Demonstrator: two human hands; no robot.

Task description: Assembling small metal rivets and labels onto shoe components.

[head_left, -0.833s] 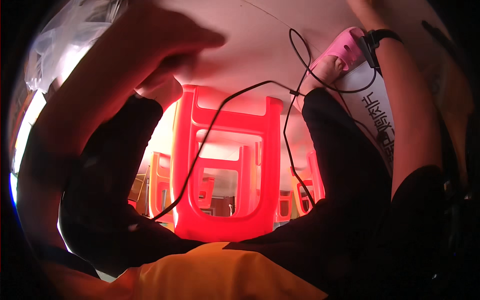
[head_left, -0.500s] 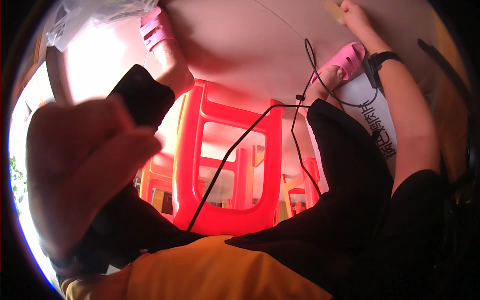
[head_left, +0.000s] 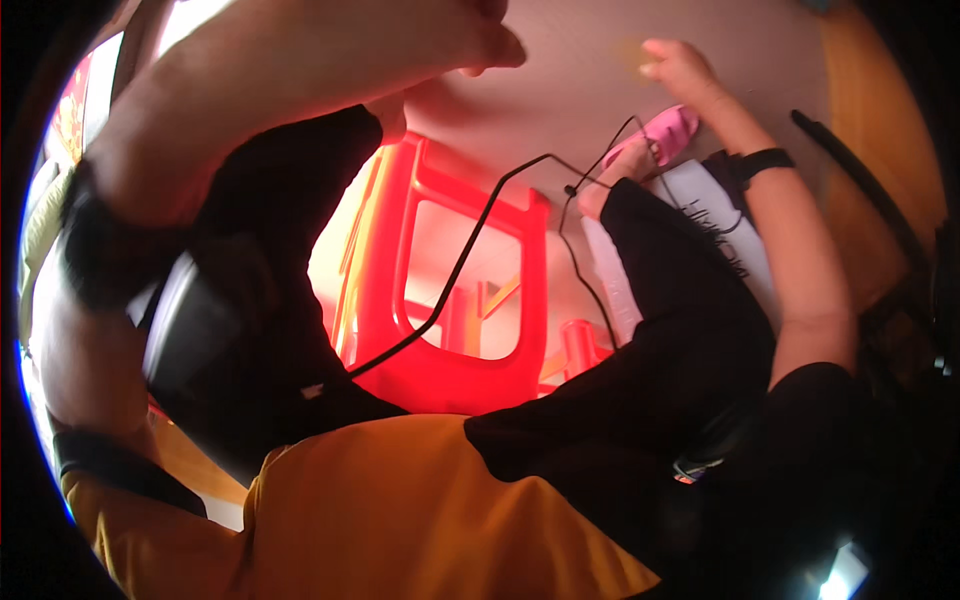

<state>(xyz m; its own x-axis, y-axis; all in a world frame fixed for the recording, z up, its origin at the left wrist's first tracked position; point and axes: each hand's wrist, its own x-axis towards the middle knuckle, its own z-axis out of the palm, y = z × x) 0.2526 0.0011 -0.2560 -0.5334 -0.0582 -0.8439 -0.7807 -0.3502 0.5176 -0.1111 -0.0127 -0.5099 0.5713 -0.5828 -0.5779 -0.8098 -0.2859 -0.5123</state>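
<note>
My left hand (head_left: pixel 488 40) reaches across the upper left above my knee, partly cut off by the top edge. Its visible fingers are curled, and whatever they may hold is hidden. Further right, my right hand (head_left: pixel 682 72) is out over the pale floor, thumb and forefinger pinched together. A thin, blurred yellowish piece (head_left: pixel 632 56) shows at those fingertips. Black bands sit on both wrists; the right wristband (head_left: pixel 768 162) has a dark device with a cable. Below the right hand is a pink slipper (head_left: pixel 672 128) on my foot.
Between my legs stands a red plastic stool (head_left: pixel 530 270), with more stools behind it. A thin black cable (head_left: pixel 470 255) runs across it. Beside my right leg lies a white package (head_left: pixel 735 225) with dark print. Wooden furniture (head_left: pixel 885 120) borders the right side.
My left hand has swung up and rightward from close in front of the camera. My right hand sits slightly lower and further left, and the view has shifted.
</note>
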